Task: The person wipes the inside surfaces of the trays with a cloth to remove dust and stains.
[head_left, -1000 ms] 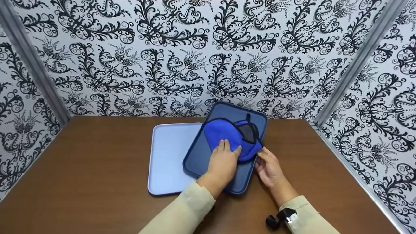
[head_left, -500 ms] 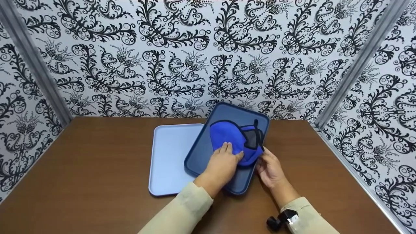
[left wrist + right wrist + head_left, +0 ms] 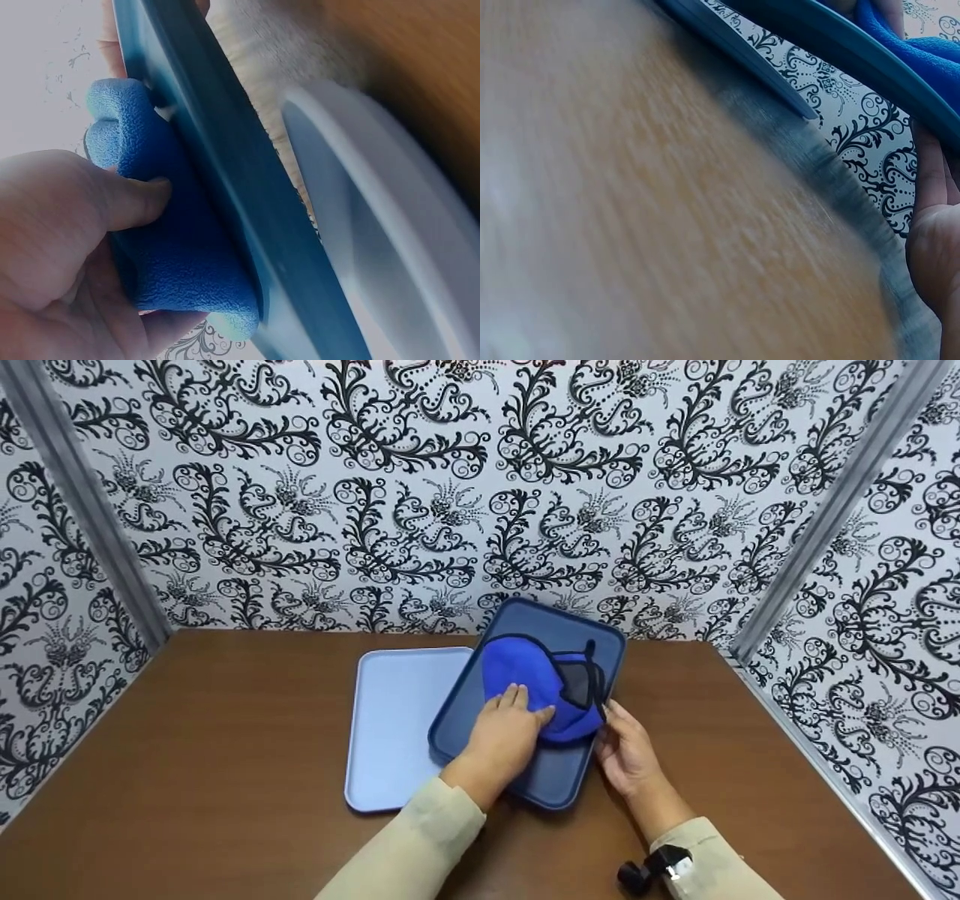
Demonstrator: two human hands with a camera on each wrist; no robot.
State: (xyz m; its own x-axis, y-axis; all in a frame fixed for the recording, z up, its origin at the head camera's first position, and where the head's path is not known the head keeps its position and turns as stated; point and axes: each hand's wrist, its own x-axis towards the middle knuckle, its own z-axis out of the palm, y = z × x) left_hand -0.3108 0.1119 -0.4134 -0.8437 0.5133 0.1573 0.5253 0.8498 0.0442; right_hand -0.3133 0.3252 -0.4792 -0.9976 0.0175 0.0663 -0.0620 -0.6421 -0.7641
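Note:
A dark blue tray (image 3: pixel 457 727) is tilted off the table, overlapping a light blue tray (image 3: pixel 390 720). My right hand (image 3: pixel 628 754) grips its right edge; in the left wrist view, fingers show on both sides of that rim. On the dark tray lies a bright blue fabric piece (image 3: pixel 521 660) with black trim, a dark panel and a black loop; its exact kind is unclear. My left hand (image 3: pixel 504 739) presses on this fabric with fingers extended and thumb spread. Up close, the thumb (image 3: pixel 142 202) touches the bunched fabric (image 3: pixel 187 255); the fingers are partly hidden.
The brown wooden table (image 3: pixel 247 735) ends at a black-and-white patterned wall (image 3: pixel 412 532). Similar panels stand at both sides, joined by grey metal posts (image 3: pixel 817 502). A small black camera (image 3: pixel 652 866) is strapped on the right sleeve.
The fabric's right part and its loop have shifted right and down, and the left hand has moved slightly back and forth with the fabric. The dark tray has shifted slightly right.

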